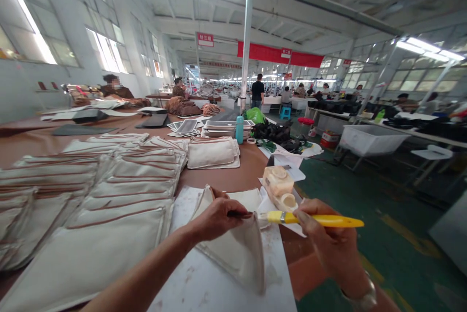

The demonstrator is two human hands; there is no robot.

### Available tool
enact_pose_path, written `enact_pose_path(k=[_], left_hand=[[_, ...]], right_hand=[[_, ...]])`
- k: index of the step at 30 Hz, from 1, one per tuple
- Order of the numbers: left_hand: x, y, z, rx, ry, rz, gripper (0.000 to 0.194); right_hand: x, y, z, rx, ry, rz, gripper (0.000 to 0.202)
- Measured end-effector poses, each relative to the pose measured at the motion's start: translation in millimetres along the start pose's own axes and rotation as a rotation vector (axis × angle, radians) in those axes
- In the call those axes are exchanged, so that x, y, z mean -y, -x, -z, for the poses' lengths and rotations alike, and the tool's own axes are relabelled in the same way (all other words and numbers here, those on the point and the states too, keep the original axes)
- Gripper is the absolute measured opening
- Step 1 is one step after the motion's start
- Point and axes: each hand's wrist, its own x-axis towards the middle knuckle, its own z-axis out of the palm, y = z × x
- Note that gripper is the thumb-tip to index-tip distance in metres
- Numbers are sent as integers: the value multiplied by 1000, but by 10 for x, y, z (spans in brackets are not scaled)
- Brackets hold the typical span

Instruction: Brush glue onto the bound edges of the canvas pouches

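My left hand [221,217] is closed on the upper edge of a pale fabric panel [237,251] with brown edging, which it lifts partly off a stained white sheet [193,278]. My right hand [328,239] grips a yellow-handled paintbrush [324,220], held level. The brush tip points left and meets the panel's edge beside my left fingers; whether it touches cannot be made out exactly. Just beyond the brush stands a cream plastic container [279,180] with a round opening at its near end.
Rows of overlapping pale panels [146,171] cover the brown table [204,178] at left. A teal bottle [239,130], black material [277,134] and a green bag [255,115] stand farther back. A white bin [370,141] is across the aisle. Several people work in the background.
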Motion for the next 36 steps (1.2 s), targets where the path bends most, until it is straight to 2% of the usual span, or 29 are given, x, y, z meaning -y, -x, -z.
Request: enact_pose_path(k=[3, 7, 12, 15, 18, 20, 23, 27, 30, 36], left_hand=[[-234, 191, 57, 35, 2, 5, 29], [-412, 367, 80, 88, 48, 3, 26], [-408, 453, 62, 85, 206, 45, 22], [-345, 450, 54, 77, 244, 66, 17], [-320, 472, 37, 66, 174, 49, 14], [-342, 523, 6, 3, 51, -14, 10], [-412, 640, -65, -91, -135, -191, 6], [-507, 786, -141, -6, -359, -441, 17], [-554, 848, -160, -11, -537, -563, 18], [-612, 902, -160, -115, -667, -666, 15]], right_hand=[[100, 12, -97, 102, -1, 84, 11], [167, -44, -114, 139, 56, 121, 16], [345, 26, 0, 6, 114, 180, 11], [413, 142, -68, 91, 74, 197, 9], [362, 189, -146, 161, 85, 172, 13], [308, 180, -120, 117, 144, 167, 14], [305, 167, 21, 31, 179, 165, 11], [501, 179, 168, -29, 61, 40, 8], [683, 183, 157, 63, 15, -14, 13], [884, 210, 112, 291, 180, 78, 9]])
